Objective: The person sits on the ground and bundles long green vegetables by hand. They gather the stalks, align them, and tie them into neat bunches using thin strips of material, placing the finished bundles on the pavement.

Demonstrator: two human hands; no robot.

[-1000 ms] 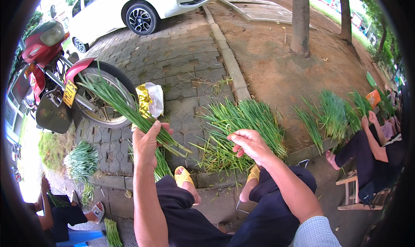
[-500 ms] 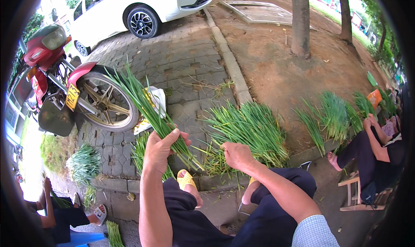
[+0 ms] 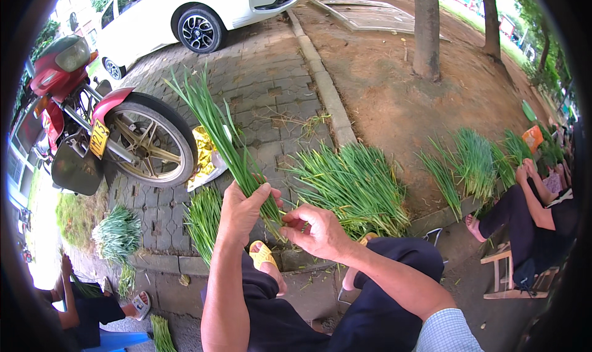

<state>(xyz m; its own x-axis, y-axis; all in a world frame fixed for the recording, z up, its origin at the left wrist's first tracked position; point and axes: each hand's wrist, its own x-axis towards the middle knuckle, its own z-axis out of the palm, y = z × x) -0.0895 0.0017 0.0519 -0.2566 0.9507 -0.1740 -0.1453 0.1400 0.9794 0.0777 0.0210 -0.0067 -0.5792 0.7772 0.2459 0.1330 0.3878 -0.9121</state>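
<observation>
A bunch of long green chives (image 3: 237, 148) is held in my left hand (image 3: 245, 207), with the thumb across it and the fingers wrapped round its lower part. Its leaves point up and away to the left, and the cut ends point down toward my right hand (image 3: 317, 232). That hand is closed in a pinch at the stalk ends, its thumb and forefinger close together. Just beyond it lies a large pile of chives (image 3: 354, 182) on the paving. A smaller heap of chives (image 3: 205, 216) lies to the left of my left forearm.
A red motorcycle (image 3: 102, 127) stands at the left, a gold and white bag (image 3: 206, 161) by its front wheel. A white car (image 3: 216, 13) is behind. People sit at both sides near other chive heaps (image 3: 117, 235); one is on a wooden stool (image 3: 502, 275). A low kerb (image 3: 185, 264) runs before my feet.
My right hand has moved left from beside the large pile to the stalk ends of the held bunch. My left hand has shifted slightly right with the bunch.
</observation>
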